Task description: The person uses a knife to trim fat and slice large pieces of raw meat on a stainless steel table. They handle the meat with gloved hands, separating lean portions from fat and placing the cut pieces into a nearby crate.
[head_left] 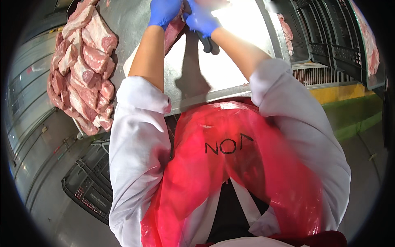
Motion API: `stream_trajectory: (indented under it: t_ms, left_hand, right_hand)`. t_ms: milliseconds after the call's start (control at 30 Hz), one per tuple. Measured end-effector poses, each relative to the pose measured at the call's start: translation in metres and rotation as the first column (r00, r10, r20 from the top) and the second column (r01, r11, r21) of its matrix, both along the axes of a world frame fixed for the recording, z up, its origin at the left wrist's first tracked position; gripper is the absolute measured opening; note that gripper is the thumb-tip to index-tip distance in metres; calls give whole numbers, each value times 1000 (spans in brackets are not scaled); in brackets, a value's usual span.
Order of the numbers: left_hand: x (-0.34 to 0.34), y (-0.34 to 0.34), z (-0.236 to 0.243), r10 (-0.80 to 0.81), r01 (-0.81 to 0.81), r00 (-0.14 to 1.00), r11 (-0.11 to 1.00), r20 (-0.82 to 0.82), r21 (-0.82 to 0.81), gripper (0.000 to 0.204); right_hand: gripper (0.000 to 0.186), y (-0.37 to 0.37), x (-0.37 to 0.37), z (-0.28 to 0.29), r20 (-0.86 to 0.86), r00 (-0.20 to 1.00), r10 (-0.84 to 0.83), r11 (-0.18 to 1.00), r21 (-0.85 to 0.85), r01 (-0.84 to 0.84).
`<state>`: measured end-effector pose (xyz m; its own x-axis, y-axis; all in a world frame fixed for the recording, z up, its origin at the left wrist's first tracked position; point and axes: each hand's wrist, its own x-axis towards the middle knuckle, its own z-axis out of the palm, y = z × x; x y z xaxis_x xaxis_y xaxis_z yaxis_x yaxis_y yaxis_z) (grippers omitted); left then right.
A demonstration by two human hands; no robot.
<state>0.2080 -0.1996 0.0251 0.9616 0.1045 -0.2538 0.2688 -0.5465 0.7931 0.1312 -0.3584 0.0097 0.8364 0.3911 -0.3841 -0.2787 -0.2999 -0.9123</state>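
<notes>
At the far left, one heap of raw meat cuts (86, 70) is borne by the metal worktop (131, 24), its overlapping pieces too many to be counted surely; lower down, one black crate (92, 185) is seen. Near the top edge, one single strip of meat (175, 33) is touched by the blue-gloved left hand (165, 12); whether it is clenched there cannot be told, the fingers being partly hidden. One knife (204, 43) is grasped by the right hand (202, 20), likewise gloved, its black handle being left showing below. One red apron (230, 123) is worn. At the right, slatted bins (345, 55) are stood, meat being glimpsed there in two spots
</notes>
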Motion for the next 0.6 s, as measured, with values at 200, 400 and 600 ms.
stream_trajectory:
  t_ms: [200, 400, 600]
  left_hand:
    - [-16, 17, 17, 157, -127, 982, 960, 103, -251, 12]
    - [-38, -7, 5, 484, -361, 807, 858, 338, -366, 20]
    - [-69, -66, 20, 481, -403, 711, 877, 513, -263, 11]
  right_hand:
    - [72, 20, -60, -59, 389, 915, -108, 984, 171, 44]
    - [70, 49, -27, -43, 298, 945, 136, 991, -21, -135]
    - [48, 52, -52, -131, -143, 990, -8, 929, 366, 60]
